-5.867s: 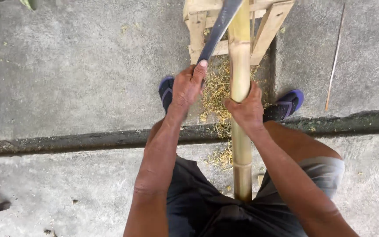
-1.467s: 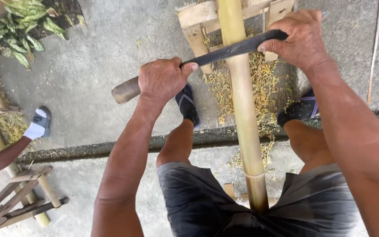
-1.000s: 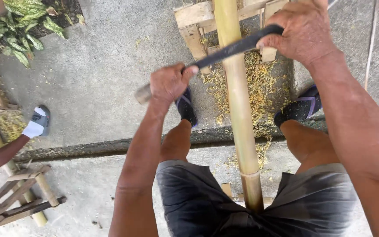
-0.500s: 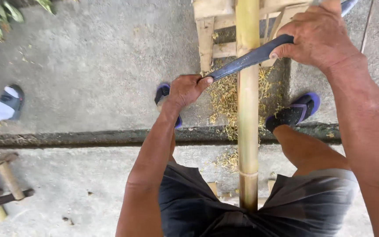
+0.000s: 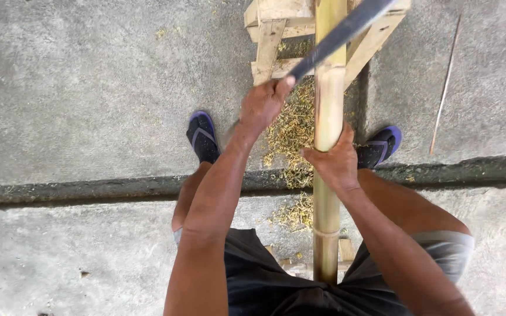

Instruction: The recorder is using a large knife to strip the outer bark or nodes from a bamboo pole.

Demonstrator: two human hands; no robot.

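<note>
While we sit astride the bamboo [image 5: 329, 111], our left hand [image 5: 263, 105] is closed round the handle of the blade [image 5: 341, 34], which lies slantwise across the bamboo, and our right hand [image 5: 336, 162] is wrapped round the bamboo below the blade

Running from between our knees up to the wooden stand [image 5: 270, 35], the bamboo shows pale and bare where the blade lies and below it; to its left, shavings [image 5: 291, 126] are heaped on the concrete [image 5: 89, 88], so we judge a good deal of scraping is done, though how much of the far end is left we cannot tell, since it runs out of view; sandals [image 5: 202, 136] sit either side of the bamboo, and a thin stick [image 5: 445, 82] lies well to its right
</note>
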